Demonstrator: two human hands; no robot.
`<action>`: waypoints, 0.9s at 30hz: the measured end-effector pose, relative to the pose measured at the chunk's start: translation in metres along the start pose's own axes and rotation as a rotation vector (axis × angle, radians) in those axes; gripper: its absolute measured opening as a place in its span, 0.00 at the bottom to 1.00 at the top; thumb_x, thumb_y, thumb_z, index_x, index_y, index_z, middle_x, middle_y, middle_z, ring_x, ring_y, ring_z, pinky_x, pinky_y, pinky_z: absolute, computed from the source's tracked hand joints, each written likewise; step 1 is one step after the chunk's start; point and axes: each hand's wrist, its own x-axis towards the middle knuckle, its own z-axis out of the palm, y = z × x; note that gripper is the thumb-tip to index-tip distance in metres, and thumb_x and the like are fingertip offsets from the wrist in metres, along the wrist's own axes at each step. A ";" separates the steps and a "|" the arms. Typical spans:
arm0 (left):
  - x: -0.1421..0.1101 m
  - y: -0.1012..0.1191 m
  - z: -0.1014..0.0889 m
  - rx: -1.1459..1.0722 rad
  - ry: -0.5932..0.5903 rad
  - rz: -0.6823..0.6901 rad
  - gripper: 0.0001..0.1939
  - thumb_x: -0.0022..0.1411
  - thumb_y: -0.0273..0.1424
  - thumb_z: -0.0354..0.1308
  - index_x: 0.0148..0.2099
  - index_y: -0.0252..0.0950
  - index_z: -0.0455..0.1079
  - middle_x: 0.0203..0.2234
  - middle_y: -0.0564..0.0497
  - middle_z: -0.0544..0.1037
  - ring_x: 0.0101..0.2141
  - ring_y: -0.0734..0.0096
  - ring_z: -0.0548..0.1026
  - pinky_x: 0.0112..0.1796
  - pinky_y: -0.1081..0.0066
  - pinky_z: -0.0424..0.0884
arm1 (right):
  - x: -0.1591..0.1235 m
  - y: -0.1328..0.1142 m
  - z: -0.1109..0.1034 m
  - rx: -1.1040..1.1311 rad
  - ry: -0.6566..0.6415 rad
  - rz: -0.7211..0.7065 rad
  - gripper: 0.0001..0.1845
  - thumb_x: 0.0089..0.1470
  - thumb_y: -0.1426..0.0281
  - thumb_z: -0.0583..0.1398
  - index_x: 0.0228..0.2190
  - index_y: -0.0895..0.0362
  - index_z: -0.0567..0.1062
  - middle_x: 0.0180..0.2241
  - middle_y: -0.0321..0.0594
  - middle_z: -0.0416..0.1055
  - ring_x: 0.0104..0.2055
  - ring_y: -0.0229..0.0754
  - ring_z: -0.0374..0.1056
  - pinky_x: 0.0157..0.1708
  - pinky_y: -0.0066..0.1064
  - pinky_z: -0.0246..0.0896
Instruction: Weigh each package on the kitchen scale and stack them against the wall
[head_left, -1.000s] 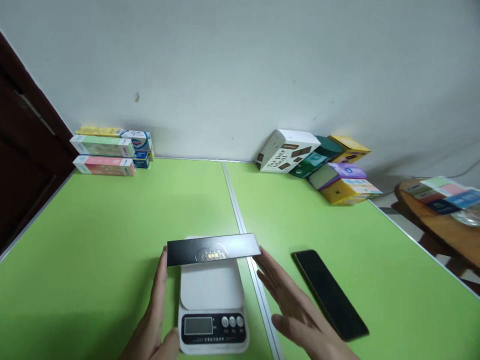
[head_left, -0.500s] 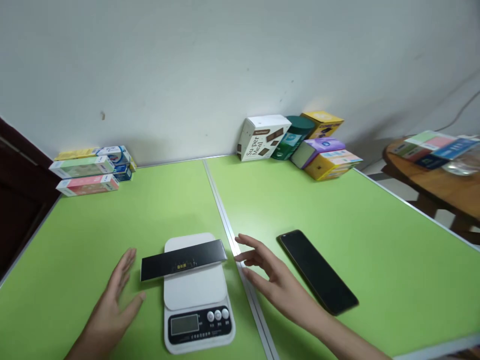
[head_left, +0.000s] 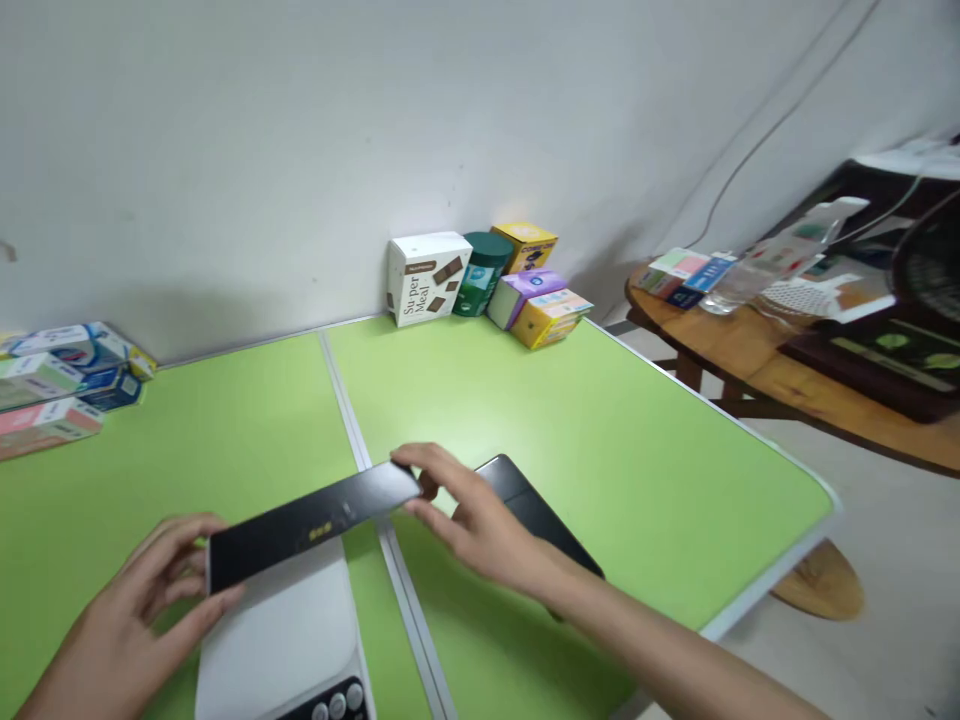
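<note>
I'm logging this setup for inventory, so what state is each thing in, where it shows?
Black box: held at both ends.
Left hand: closed on its left end.
Right hand: closed on its right end.
Scale: display out of frame; power cannot be told.
Phone: screen dark, partly hidden.
White box: upright.
Green canister: upright.
Left boxes: stacked, partly out of frame.

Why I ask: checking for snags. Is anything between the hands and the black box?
Nothing visible: the left hand holds one end of the black box, the right hand the other. The phone lies beyond the right hand.
</note>
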 end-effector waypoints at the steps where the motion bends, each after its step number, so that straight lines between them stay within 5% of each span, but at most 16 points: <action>1: 0.010 0.023 0.009 -0.027 -0.094 0.038 0.23 0.42 0.47 0.63 0.41 0.45 0.67 0.42 0.51 0.74 0.41 0.57 0.76 0.40 0.62 0.76 | 0.000 0.005 -0.014 -0.032 0.064 0.005 0.20 0.57 0.74 0.54 0.51 0.50 0.63 0.47 0.43 0.65 0.38 0.39 0.65 0.40 0.36 0.66; 6: 0.066 0.117 0.080 -0.150 -0.302 0.062 0.23 0.50 0.41 0.61 0.48 0.41 0.67 0.37 0.47 0.74 0.35 0.62 0.76 0.33 0.63 0.75 | -0.001 0.052 -0.083 -0.168 0.270 0.195 0.22 0.54 0.71 0.55 0.52 0.53 0.64 0.39 0.42 0.69 0.32 0.40 0.67 0.37 0.39 0.66; 10: 0.103 0.147 0.140 -0.181 -0.358 0.171 0.23 0.51 0.37 0.61 0.50 0.37 0.66 0.39 0.47 0.72 0.33 0.66 0.74 0.32 0.66 0.73 | 0.004 0.101 -0.122 -0.113 0.360 0.325 0.26 0.50 0.69 0.56 0.52 0.58 0.64 0.27 0.37 0.69 0.28 0.42 0.68 0.34 0.39 0.66; 13: 0.124 0.164 0.164 -0.178 -0.342 0.198 0.22 0.51 0.34 0.60 0.49 0.36 0.65 0.41 0.46 0.71 0.35 0.67 0.72 0.32 0.68 0.72 | 0.017 0.128 -0.137 -0.036 0.492 0.368 0.28 0.47 0.67 0.58 0.51 0.61 0.65 0.28 0.39 0.71 0.28 0.42 0.69 0.33 0.38 0.66; 17: 0.156 0.201 0.162 -0.176 -0.249 0.250 0.18 0.53 0.29 0.61 0.48 0.38 0.67 0.40 0.46 0.72 0.34 0.67 0.72 0.33 0.67 0.71 | 0.057 0.136 -0.155 -0.004 0.681 0.238 0.26 0.45 0.66 0.59 0.48 0.59 0.68 0.38 0.44 0.73 0.34 0.43 0.70 0.37 0.38 0.67; 21: 0.202 0.250 0.146 -0.163 -0.117 0.340 0.16 0.55 0.26 0.59 0.47 0.37 0.68 0.36 0.47 0.73 0.32 0.68 0.73 0.34 0.64 0.72 | 0.126 0.124 -0.195 -0.044 0.772 0.031 0.25 0.45 0.69 0.58 0.47 0.59 0.68 0.44 0.46 0.72 0.40 0.45 0.70 0.45 0.41 0.65; 27: 0.287 0.290 0.148 -0.404 0.045 0.360 0.11 0.54 0.21 0.58 0.41 0.31 0.69 0.38 0.45 0.73 0.34 0.69 0.74 0.37 0.64 0.73 | 0.239 0.132 -0.244 -0.095 0.775 -0.032 0.24 0.43 0.75 0.55 0.46 0.60 0.68 0.47 0.47 0.70 0.49 0.48 0.67 0.52 0.44 0.60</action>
